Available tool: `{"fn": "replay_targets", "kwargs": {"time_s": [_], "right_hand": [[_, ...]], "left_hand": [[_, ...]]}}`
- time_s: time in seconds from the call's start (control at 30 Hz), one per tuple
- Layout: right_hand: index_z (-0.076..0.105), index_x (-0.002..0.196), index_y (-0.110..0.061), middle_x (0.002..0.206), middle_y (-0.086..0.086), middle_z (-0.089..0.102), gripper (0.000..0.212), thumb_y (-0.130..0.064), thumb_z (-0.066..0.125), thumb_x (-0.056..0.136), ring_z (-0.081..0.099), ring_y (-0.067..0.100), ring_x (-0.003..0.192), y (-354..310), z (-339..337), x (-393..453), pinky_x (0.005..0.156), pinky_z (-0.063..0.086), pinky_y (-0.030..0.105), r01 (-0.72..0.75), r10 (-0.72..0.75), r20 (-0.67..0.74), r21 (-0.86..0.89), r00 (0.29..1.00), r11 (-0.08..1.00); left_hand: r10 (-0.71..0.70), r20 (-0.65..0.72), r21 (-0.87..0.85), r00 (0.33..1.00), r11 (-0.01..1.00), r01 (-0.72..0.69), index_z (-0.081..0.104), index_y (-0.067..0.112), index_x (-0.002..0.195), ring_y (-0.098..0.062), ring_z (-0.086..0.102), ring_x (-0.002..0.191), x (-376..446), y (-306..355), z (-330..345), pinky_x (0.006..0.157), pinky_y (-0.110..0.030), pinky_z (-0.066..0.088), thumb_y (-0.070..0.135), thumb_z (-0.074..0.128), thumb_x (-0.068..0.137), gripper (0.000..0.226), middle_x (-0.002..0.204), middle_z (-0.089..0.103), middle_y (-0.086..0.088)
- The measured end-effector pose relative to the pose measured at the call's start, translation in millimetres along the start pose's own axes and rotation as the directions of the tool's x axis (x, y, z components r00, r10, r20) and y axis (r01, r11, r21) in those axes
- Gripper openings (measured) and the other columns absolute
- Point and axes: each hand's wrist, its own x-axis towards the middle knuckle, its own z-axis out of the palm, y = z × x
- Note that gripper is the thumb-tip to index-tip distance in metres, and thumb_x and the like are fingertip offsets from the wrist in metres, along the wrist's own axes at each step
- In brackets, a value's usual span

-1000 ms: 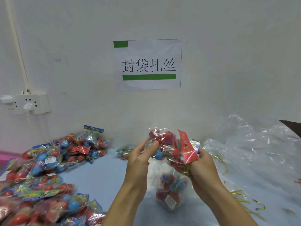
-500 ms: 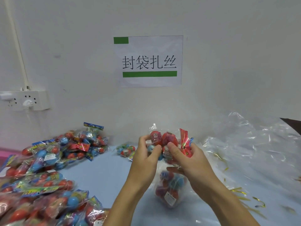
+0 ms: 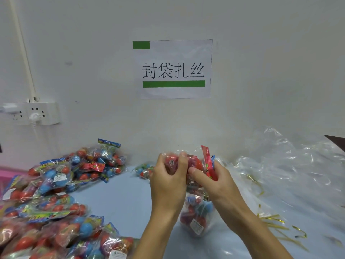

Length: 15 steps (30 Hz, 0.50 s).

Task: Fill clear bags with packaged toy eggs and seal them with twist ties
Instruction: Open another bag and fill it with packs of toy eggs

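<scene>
Red and blue toy-egg packs (image 3: 188, 165) are gripped between both hands at the mouth of a clear bag (image 3: 196, 215), which hangs directly beneath the hands and sags onto the pale blue bench (image 3: 121, 199). The bag's long axis runs roughly up and down, its mouth at the hands and its filled bottom resting below the wrists, nearer the right forearm than the left. The left hand (image 3: 168, 182) is curled around a red egg pack at the top, its thumb pressed over the wrapper. The right hand (image 3: 214, 182) is likewise closed on the bundle, thumb pointing toward the left hand, with a red card header (image 3: 208, 161) standing up between its fingers. The two hands sit close together, thumbs nearly touching; neither is free.

The step appears to be pushing the last packs down into the bag, so the coming move likely runs straight downward along that axis. Gold twist ties (image 3: 274, 221) lie scattered to the right of the right hand, the nearer hand for reaching one. Spare clear bags (image 3: 291, 169) lie heaped beyond them. Unbagged egg packs (image 3: 56, 184) are piled well to the left of the left hand.
</scene>
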Motion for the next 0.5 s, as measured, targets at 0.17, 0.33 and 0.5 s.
{"fn": "replay_targets", "kwargs": {"time_s": [0.17, 0.33, 0.5], "right_hand": [[0.069, 0.096, -0.013, 0.088, 0.006, 0.077, 0.063, -0.072, 0.068, 0.071, 0.075, 0.023, 0.081, -2, 10, 1, 0.063, 0.060, 0.036, -0.079, 0.102, -0.177, 0.134, 0.979, 0.988], [0.058, 0.062, -0.024, 0.055, -0.012, 0.056, 0.046, -0.062, 0.055, 0.089, 0.053, 0.006, 0.053, 6, 15, 3, 0.053, 0.046, 0.025, 0.010, -0.059, -0.381, -0.128, 0.923, 0.992], [0.048, 0.064, -0.021, 0.054, -0.013, 0.051, 0.042, -0.046, 0.052, 0.097, 0.044, 0.004, 0.051, 10, 14, 3, 0.050, 0.038, 0.014, 0.092, -0.226, -0.349, -0.360, 0.909, 0.928]], "left_hand": [[0.210, 0.052, 0.267, 0.976, 0.939, -0.216, 0.055, 0.031, 0.084, -0.014, 0.063, 0.070, -4, 1, 1, 0.064, -0.035, 0.054, 0.070, 0.047, 0.081, 0.040, 0.071, 0.064, 0.006], [0.103, 0.107, 0.209, 0.989, 0.970, -0.124, 0.054, 0.030, 0.074, -0.004, 0.056, 0.059, -6, 2, 1, 0.055, -0.018, 0.044, 0.065, 0.036, 0.087, 0.042, 0.064, 0.062, 0.012], [-0.091, 0.128, 0.097, 0.988, 0.992, 0.079, 0.060, 0.028, 0.068, -0.001, 0.055, 0.057, 1, 2, -1, 0.060, -0.020, 0.044, 0.041, 0.053, 0.097, 0.033, 0.061, 0.061, 0.013]]}}
